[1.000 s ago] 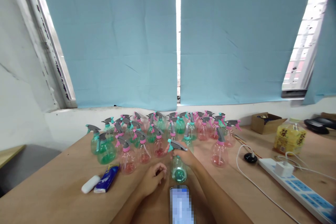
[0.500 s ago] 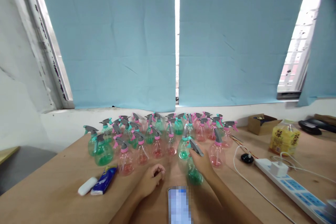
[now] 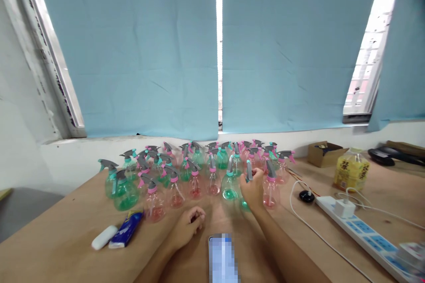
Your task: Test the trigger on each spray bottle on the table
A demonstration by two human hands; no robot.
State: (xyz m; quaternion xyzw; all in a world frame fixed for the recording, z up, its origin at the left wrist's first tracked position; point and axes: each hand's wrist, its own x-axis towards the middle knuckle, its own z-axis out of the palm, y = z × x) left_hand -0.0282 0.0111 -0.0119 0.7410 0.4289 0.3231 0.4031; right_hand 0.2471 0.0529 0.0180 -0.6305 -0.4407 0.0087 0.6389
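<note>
My right hand is wrapped round a green spray bottle with a grey trigger head, holding it upright on the wooden table, between a green bottle and a pink one. My left hand rests on the table in a loose fist, nothing visible in it. Several more pink and green spray bottles stand crowded behind, toward the window wall.
A phone lies near the front edge between my arms. A white case and blue packet lie at left. At right are a power strip with cables, a yellow bottle and a cardboard box.
My right hand carried the green spray bottle from in front of me to the right and away, then stood it up among the front row. My left hand stayed put.
</note>
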